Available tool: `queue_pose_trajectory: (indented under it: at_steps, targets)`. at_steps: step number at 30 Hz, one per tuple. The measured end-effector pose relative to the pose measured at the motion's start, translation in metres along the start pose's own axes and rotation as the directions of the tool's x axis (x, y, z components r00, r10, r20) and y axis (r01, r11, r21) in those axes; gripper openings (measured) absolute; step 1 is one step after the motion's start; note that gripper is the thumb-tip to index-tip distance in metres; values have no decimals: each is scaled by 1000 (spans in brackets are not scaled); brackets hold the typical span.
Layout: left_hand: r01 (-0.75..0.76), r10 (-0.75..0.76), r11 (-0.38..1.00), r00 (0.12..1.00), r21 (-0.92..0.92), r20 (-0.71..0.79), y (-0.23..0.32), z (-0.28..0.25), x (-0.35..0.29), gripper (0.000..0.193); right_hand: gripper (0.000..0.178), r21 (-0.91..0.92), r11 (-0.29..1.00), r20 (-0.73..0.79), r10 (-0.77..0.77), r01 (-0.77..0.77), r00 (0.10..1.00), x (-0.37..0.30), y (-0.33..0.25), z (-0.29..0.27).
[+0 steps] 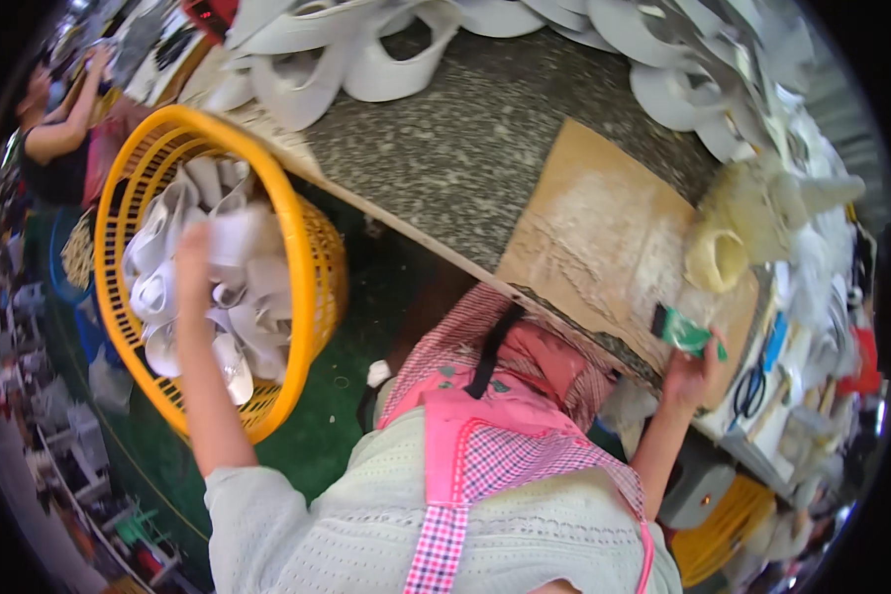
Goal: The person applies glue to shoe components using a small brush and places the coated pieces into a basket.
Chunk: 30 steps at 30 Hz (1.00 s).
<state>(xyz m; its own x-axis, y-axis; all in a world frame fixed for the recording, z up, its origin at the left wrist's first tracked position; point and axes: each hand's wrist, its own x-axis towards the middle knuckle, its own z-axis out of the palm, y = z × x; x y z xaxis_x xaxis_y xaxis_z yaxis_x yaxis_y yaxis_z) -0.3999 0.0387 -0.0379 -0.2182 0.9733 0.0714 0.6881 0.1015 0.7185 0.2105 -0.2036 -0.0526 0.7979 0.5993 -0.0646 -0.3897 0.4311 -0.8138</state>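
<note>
My left hand (194, 255) reaches into a yellow plastic basket (302, 257) filled with white shoe uppers (153, 297). The hand is smeared by motion, and a blurred white upper lies right beside it; whether the fingers hold it cannot be told. In my right hand (693, 376), closed fingers grip a green brush (685, 334) with a dark end, low over a brown cardboard sheet (540, 247) on the tabletop. Whitish dried residue covers much of the sheet. Beyond my right hand stands a crusted, yellowish glue pot (718, 259) with a round opening.
More white uppers (401, 59) line the far side of the speckled table (436, 148). Scissors (749, 391) and a blue-handled tool (775, 337) lie at the right edge. Another person (59, 148) works at the far left. A grey stool-like box (698, 495) stands below right.
</note>
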Motion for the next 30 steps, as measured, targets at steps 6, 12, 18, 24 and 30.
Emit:
queue_pose_trajectory:
  at_steps: [6, 12, 18, 24, 30]
  targets:
    - [-280, 275, 876, 959, -392, -69, 120, -4, 27, 25, 19, -211, 973, 112, -77, 99, 991, -12, -47, 17]
    - [-990, 998, 34, 40, -136, -42, 303, 85, -66, 41, 12, -658, 491, 238, -584, 571, 776, 41, -65, 55]
    - [-912, 800, 59, -200, -406, 566, 316, 189, -77, 25, 13, -792, 321, 402, -367, 520, 839, 58, -82, 69]
    - [-910, 846, 197, -31, -365, 532, 328, 197, -108, 28, 10, -558, 546, 394, -489, 625, 779, 44, -92, 9]
    - [-847, 820, 73, -250, -527, 514, 328, 215, -94, 14, 14, -596, 751, 490, 59, 285, 870, 28, -54, 70]
